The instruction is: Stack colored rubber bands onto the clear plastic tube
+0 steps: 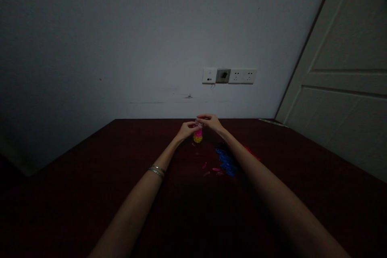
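A small clear bottle stands near the table's back edge, with yellow pieces at its bottom and pink ones above. My left hand is wrapped round the bottle's upper part from the left. At the bottle's mouth my right hand has its fingers pressed together; anything between them is too small to make out. Several pink pieces lie loose on the dark red table. A heap of blue pieces is beside my right forearm, and red pieces show partly behind that forearm.
Behind the table rises a pale wall with a row of sockets and switches. A panelled door stands at the right. Near the back right edge lies a thin light strip.
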The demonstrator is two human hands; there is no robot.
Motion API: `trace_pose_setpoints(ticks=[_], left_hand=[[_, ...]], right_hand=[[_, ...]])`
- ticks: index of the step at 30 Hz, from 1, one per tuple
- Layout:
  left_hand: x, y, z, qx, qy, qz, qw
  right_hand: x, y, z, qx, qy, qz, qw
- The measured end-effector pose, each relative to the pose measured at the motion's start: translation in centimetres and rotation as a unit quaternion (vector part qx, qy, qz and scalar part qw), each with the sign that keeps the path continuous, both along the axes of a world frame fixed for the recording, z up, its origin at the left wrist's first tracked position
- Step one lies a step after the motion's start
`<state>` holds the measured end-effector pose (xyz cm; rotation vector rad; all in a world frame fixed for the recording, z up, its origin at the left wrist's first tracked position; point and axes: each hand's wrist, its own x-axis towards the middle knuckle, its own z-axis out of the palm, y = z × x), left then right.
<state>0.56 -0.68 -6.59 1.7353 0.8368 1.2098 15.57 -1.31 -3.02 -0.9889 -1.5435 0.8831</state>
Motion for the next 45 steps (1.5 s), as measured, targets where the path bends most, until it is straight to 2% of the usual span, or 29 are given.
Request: trace_pose_setpoints(ticks=[7,11,14,17,20,25,28,31,33,39,41,45], left_hand=[[0.0,0.2,-0.2,0.010,0.016,0.004,1.000],[-1.2,0.0,1.1,0.002,0.046,0.000,0.999],[-3.2,0.0,2.3,-0.030,0.076,0.026,0.996],[-5.2,0.2,2.2,-0.046,0.150,0.011,0.987],[-6.3,0.1,0.9,-0.039,0.255,-0.041,0.965],[-6.5,-1.0,-0.9,0.019,0.318,-0.071,0.945],[-6.0,-2.0,-1.2,0.075,0.337,-0.064,0.936],[-5.4,-2.9,-1.4,0.119,0.356,-0.038,0.926],[-5.0,-3.4,-1.4,0.148,0.396,-0.016,0.906],[-3.9,-4.4,-1.1,0.235,0.554,0.016,0.798],[-3.6,-4.4,-1.0,0.253,0.574,0.025,0.778],[-2.9,-4.0,-0.9,0.270,0.593,0.033,0.758]], right_hand=[[0.5,-1.2,0.8,-0.004,-0.032,-0.007,0.999],[1.8,-2.6,1.3,0.012,-0.059,-0.009,0.998],[3.1,-4.6,1.5,0.023,-0.133,0.020,0.991],[4.3,-7.5,1.6,0.040,-0.276,0.100,0.955],[5.0,-10.4,1.2,0.029,-0.385,0.177,0.905],[5.4,-14.0,-0.1,0.052,-0.501,0.177,0.845],[5.3,-15.2,-0.7,0.088,-0.554,0.172,0.810],[5.1,-15.9,-1.1,0.115,-0.578,0.169,0.790],[4.9,-16.1,-1.2,0.121,-0.587,0.168,0.783],[4.3,-16.1,-1.3,0.119,-0.606,0.172,0.768],[4.2,-16.0,-1.5,0.120,-0.601,0.171,0.772],[3.9,-15.5,-2.0,0.119,-0.562,0.185,0.797]])
